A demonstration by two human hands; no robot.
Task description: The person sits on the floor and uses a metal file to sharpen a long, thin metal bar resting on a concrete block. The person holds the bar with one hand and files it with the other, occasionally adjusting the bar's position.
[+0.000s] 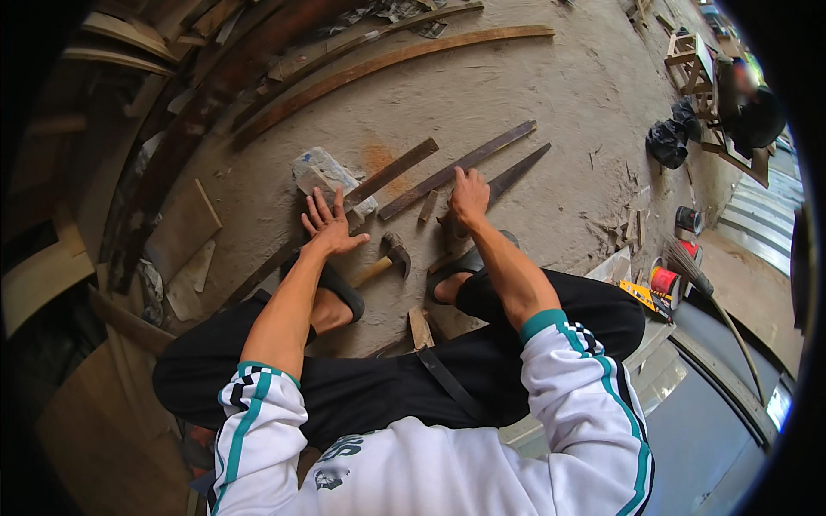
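Observation:
My left hand [330, 225] lies flat with fingers spread on a long dark wooden strip [391, 172], just below a clear plastic bag [323, 176]. My right hand [469, 196] presses fingers-down on the near end of a second dark wooden strip [460, 169], beside a handsaw blade [516, 172]. A claw hammer [389, 256] with a wooden handle lies on the concrete between my two sandalled feet. Neither hand grips anything.
Curved wooden slats [387, 60] and stacked boards [163, 112] lie at the back and left. Small wood offcuts [420, 327] sit near my feet. Cans [664, 280], a broom [688, 262], a black bag [669, 142] and a wooden frame [693, 60] stand at right, near another person [753, 112].

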